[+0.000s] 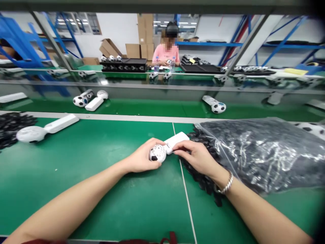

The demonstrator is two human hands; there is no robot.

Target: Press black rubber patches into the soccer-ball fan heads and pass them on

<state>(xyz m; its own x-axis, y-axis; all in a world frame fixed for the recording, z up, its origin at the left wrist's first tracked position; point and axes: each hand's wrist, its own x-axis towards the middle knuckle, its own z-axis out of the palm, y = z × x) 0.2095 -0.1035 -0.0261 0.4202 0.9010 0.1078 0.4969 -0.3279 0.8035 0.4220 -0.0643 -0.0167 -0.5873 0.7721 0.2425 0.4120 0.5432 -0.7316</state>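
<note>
A white handheld fan (177, 139) with a football-patterned, vented round head lies over the green table in front of me. My left hand (144, 156) is closed around the fan's head, thumb on the near side and fingers on the far side. At the fan's neck, my right hand (194, 156) pinches what looks like a small black piece (173, 151), mostly covered by the fingertips. Under and beside that hand spreads a heap of small black pieces (200, 178). A large clear plastic bag (269, 156) full of black pieces rests against the heap.
Another white fan (61, 123) lies at the left beside a second black heap (15, 128). Beyond the table's pale edge, a green belt (152, 106) carries several fans, including one at the right (217, 106). Across it sits a person in a pink shirt (166, 54) near black trays (124, 64).
</note>
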